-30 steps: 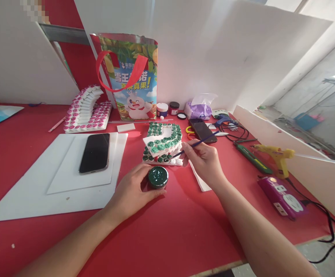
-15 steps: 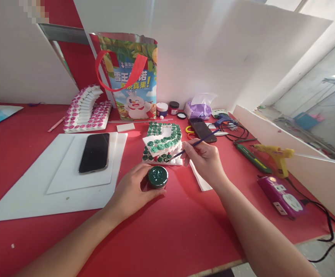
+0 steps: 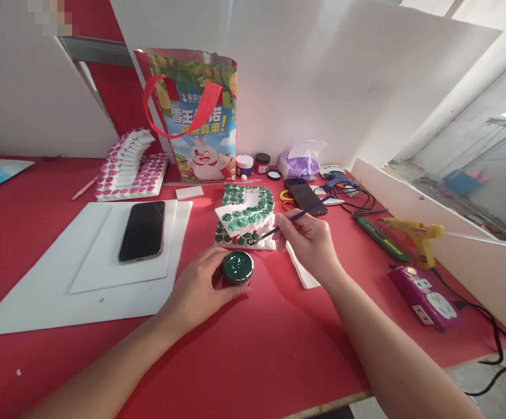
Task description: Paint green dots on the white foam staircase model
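My left hand [image 3: 205,279] is wrapped round an uncapped jar of dark green paint [image 3: 238,266] near the middle of the table. Between the fingers of my right hand [image 3: 303,235] is a thin dark paintbrush [image 3: 296,216], slanting down to the left. Its tip meets the lower front of a small white model [image 3: 246,212] covered in rosettes. Many rosettes are green, while those at the lower right [image 3: 268,245] are white. A folded white tissue [image 3: 303,270] lies beneath my right wrist.
At left, a phone [image 3: 142,231] rests on white boards [image 3: 30,291]. Behind stand a pink-rosette model [image 3: 126,169], a gift bag [image 3: 205,116], paint jars [image 3: 244,165] and a tissue pack [image 3: 300,164]. To the right lie another phone [image 3: 307,198], a cutter [image 3: 381,238], a yellow glue gun [image 3: 416,233] and a purple box [image 3: 427,298].
Almost nothing differs. The brush tip stays at the model's lower front row, and both hands hold nearly the same position.
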Motion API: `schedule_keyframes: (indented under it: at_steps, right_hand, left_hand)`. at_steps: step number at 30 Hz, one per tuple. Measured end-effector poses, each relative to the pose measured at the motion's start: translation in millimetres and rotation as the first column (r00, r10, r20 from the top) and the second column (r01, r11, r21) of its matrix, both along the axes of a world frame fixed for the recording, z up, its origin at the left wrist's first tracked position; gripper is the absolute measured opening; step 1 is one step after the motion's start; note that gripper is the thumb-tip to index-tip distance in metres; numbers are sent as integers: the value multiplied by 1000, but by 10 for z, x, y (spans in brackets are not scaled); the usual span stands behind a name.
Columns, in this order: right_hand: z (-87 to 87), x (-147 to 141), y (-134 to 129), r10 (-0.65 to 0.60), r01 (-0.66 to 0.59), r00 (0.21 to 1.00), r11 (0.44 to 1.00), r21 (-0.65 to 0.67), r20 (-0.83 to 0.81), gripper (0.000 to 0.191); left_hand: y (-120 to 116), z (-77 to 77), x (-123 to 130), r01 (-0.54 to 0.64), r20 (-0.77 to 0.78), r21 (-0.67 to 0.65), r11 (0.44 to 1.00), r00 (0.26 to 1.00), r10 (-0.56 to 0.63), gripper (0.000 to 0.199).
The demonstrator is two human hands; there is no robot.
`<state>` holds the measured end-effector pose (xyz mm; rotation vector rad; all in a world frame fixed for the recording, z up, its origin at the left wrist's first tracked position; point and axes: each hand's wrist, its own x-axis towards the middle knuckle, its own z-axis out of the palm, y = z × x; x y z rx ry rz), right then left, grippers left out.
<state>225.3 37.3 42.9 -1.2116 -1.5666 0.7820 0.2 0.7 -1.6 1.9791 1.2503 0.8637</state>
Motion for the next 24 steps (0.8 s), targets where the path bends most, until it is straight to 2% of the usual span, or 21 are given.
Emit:
schedule_keyframes:
  at_steps: [6, 14, 24]
  right_hand:
    - [12, -9, -6, 26, -26, 999, 1000, 3, 18, 36]
    - [9, 36, 19, -19, 20, 999, 999, 27, -40, 34]
    - [-8, 38, 27, -38, 39, 999, 999, 34, -22, 33]
  left_hand:
    - [4, 0, 3, 7, 9, 2, 1000, 1000, -7, 46]
    - [8, -6, 2, -1, 3, -13, 1000, 1000, 1, 46]
    - [7, -5, 3, 4, 15, -25, 1000, 1000, -3, 46]
